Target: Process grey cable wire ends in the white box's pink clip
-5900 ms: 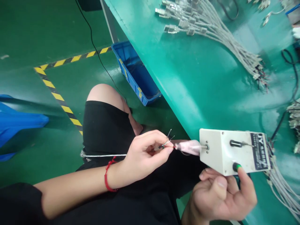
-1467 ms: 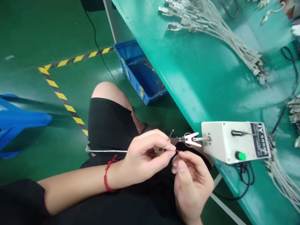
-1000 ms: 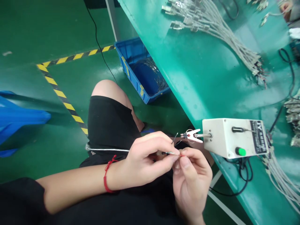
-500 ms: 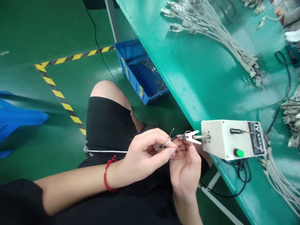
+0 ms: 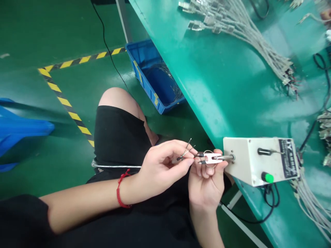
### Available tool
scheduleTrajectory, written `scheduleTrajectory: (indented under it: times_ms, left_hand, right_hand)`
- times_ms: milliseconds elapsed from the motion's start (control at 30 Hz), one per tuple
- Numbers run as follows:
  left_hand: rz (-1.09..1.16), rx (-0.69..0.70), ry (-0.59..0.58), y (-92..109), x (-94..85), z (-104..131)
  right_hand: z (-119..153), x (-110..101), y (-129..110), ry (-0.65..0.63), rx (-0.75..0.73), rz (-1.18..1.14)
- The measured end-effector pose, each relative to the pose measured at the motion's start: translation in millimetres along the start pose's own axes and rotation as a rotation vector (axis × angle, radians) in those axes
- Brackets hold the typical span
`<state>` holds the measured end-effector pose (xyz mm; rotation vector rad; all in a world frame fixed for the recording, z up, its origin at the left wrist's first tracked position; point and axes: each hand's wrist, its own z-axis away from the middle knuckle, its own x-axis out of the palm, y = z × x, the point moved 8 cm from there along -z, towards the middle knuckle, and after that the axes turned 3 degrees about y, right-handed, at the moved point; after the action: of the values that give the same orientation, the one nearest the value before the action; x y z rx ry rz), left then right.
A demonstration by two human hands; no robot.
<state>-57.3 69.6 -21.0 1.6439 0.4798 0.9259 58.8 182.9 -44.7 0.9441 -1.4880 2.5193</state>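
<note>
My left hand point(image 5: 162, 165), a red cord bracelet on its wrist, pinches the stripped end of a grey cable point(image 5: 119, 167). Thin coloured wires point(image 5: 188, 148) fan out from between its fingertips, a red one pointing toward the clip. My right hand point(image 5: 207, 186) is palm up, its thumb and a finger squeezing the handles of a white spring clip point(image 5: 213, 158). The clip's dark-tipped jaws are apart, close to the wire ends; whether the red wire lies between them I cannot tell. A metal rod joins the clip to a beige box point(image 5: 240, 162) with a green button.
On the green table point(image 5: 207, 79) lie a bundle of grey USB cables point(image 5: 248, 34) and more cables point(image 5: 312, 203) beyond the box. A blue bin point(image 5: 144, 84) holding cables stands on the floor under the table edge. Black leads point(image 5: 274, 206) hang by the box.
My right hand has closed on the clip's handles, and its jaws have parted. The left hand still pinches the cable's wires. The view has shifted slightly.
</note>
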Motion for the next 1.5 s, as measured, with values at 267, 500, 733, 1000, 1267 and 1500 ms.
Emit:
scheduleTrajectory:
  times_ms: [267, 500, 733, 1000, 1267, 1500]
  left_hand:
    - [0.074, -0.09, -0.012, -9, 6.4, -9]
    - [0.005, -0.059, -0.009, -8, 7.9, -8]
    - [-0.039, -0.024, -0.021, -4, 8.8, -7]
    - [-0.129, 0.009, -0.029, 0, 7.6, -7]
    - [-0.167, 0.034, 0.0, 4, 6.9, -7]
    - [-0.176, 0.034, 0.014, 4, 6.4, -7]
  right_hand:
    - [-2, 1, 1, -0.013, -0.006, 0.062]
    - [0, 3, 3, -0.039, 0.019, -0.016]
    - [-2, -5, 3, -0.003, 0.041, 0.018]
    - [29, -22, -47, 0.039, -0.332, 0.717]
    - [49, -39, -122, 0.415, -1.209, 1.066]
    - [48, -33, -119, 0.394, -1.224, 1.082]
